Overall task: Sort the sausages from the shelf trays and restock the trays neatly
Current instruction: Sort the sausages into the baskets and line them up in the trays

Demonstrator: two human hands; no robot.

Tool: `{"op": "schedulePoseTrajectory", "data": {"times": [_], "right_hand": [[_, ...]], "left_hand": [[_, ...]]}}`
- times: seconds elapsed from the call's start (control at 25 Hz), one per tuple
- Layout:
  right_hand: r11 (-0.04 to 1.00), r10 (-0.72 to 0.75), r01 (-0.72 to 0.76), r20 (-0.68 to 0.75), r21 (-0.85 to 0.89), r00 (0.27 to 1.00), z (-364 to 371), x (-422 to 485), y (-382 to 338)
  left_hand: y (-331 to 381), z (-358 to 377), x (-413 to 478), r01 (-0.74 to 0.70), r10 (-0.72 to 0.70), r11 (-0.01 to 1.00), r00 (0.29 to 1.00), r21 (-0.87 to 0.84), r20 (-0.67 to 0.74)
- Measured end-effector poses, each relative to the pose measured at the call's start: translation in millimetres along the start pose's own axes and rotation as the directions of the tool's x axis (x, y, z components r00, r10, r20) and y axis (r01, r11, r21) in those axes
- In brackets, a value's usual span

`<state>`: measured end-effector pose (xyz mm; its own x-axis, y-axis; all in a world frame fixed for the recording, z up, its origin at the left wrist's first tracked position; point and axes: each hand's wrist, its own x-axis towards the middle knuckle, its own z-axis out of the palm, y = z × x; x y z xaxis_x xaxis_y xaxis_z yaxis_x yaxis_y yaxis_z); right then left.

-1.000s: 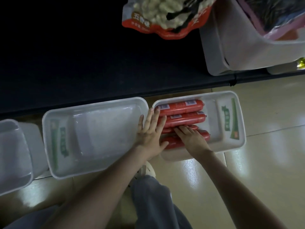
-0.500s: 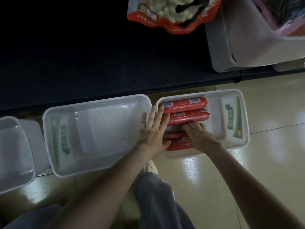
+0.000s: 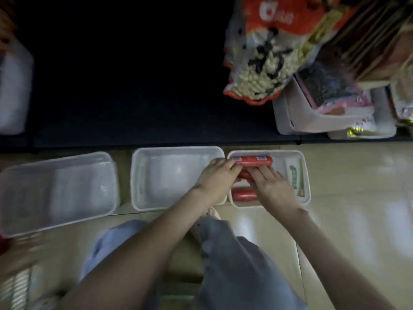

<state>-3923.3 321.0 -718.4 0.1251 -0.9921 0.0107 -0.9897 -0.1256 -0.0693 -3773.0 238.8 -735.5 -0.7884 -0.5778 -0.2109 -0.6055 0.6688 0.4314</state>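
Sausages, smooth red cylinders, three visible, lie in the rightmost tray of three white plastic ones. Left hand and right hand press them, fingers straight.

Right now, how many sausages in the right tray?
3 show: far sausage, middle sausage partly under the left hand and right hand, near sausage. The hands may hide more.

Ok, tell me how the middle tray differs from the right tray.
The middle tray looks empty; the right tray holds red sausages. The middle tray's green label sits at its left end, the right tray's at its right end. Both are white, rectangular, side by side on the floor.
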Motion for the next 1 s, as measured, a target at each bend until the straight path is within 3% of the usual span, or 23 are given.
{"op": "schedulePoseTrajectory", "data": {"times": [0.12, 0.28, 0.4, 0.56, 0.68, 0.88, 1.0], "right_hand": [[0.991, -0.129, 0.125, -0.08, -0.045, 0.988, -69.6, 21.7, -41.5], [0.932, -0.353, 0.338, -0.112, -0.129, 0.929, -152.4, 60.7, -120.5], [0.873, -0.476, 0.455, -0.101, -0.176, 0.874, -197.1, 88.2, -213.7], [0.74, -0.671, 0.66, -0.083, -0.133, 0.736, -204.5, 101.5, -355.2], [0.635, -0.77, 0.772, 0.052, -0.033, 0.635, -182.6, 97.9, -446.8], [0.393, -0.915, 0.918, 0.126, 0.057, 0.384, -124.1, 85.9, -547.0], [0.364, -0.918, 0.926, 0.206, 0.098, 0.339, -97.9, 81.2, -588.5]], "left_hand": [[-15.0, -61.3, -60.8, 0.029, -0.014, 0.998, 0.969, 0.054, -0.247], [-45.7, -133.6, -167.6, 0.105, -0.04, 0.991, 0.833, 0.088, -0.551], [-65.1, -164.3, -259.3, 0.218, -0.184, 0.975, 0.721, -0.033, -0.669], [-92.7, -168.0, -402.0, 0.469, -0.441, 0.87, 0.604, -0.152, -0.664], [-105.7, -142.4, -491.3, 0.623, -0.639, 0.733, 0.494, -0.272, -0.59], [-113.9, -88.1, -578.0, 0.728, -0.847, 0.507, 0.319, -0.462, -0.426], [-118.6, -61.0, -615.2, 0.767, -0.915, 0.349, 0.154, -0.538, -0.373]]}}
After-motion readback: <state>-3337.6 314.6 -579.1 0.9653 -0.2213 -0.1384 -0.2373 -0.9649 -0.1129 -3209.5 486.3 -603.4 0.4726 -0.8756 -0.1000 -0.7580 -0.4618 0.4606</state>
